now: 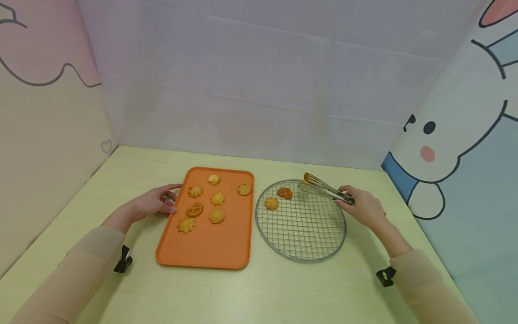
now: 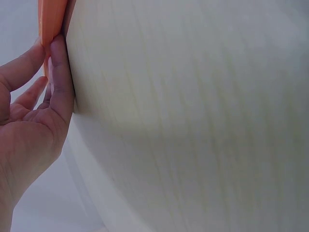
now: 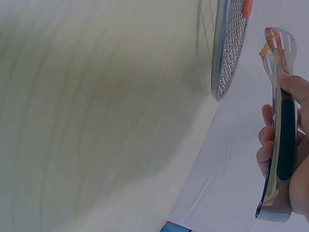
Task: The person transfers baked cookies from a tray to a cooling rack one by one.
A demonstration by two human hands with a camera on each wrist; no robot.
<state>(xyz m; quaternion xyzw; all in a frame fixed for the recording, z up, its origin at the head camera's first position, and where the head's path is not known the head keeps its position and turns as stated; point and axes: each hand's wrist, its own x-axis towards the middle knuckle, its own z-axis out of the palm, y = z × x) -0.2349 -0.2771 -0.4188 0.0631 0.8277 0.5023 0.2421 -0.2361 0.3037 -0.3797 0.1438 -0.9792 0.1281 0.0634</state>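
Note:
In the head view my left hand (image 1: 155,202) is at the left rim of an orange tray (image 1: 226,247). The left wrist view shows its thumb and fingers pinching that tray edge (image 2: 50,21). Several cookies lie on the tray, among them a swirl cookie (image 1: 216,216) and a pretzel-shaped cookie (image 1: 195,209). My right hand (image 1: 362,206) grips metal tongs (image 1: 323,188) with dark handle grips over a round wire rack (image 1: 309,229). Between the slotted tong tips is a small golden cookie (image 3: 264,50), mostly hidden by them.
On the rack's upper left lie a brown pretzel-shaped cookie (image 1: 285,193) and a golden flower-shaped cookie (image 1: 271,203). The rack stands just right of the tray on a pale wooden table (image 1: 275,292). A pale wall (image 1: 259,90) closes off the table's back.

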